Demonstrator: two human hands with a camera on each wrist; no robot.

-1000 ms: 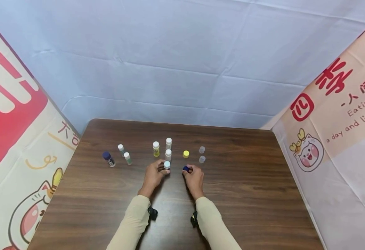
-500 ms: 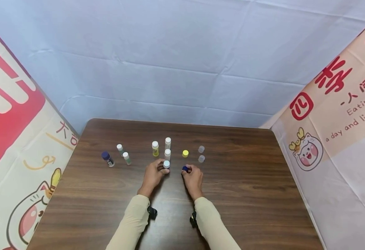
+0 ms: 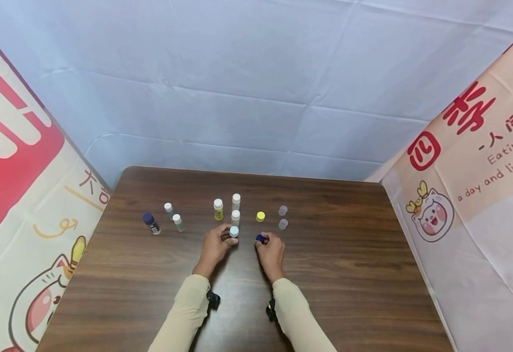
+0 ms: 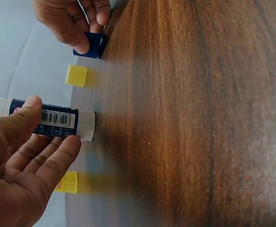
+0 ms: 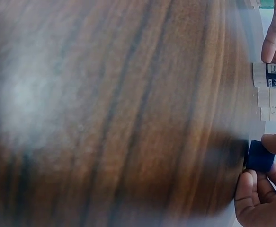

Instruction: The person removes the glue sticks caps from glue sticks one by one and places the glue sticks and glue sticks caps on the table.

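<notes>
Plainly, the left hand (image 3: pixel 214 248) grips a blue-labelled tube (image 4: pixel 57 118) between thumb and fingers, its long axis upright at the worktop (image 3: pixel 349 254). To the tube's right, apart from it, the right hand (image 3: pixel 271 253) pinches a dark blue cap (image 4: pixel 93 46) in its fingers; whether the cap touches the worktop is hard to tell.

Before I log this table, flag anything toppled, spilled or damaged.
Nothing stands out. The tubes look upright, including the blue-labelled tube the left hand holds; the table shows no spill. Small damage can't be judged.
</notes>
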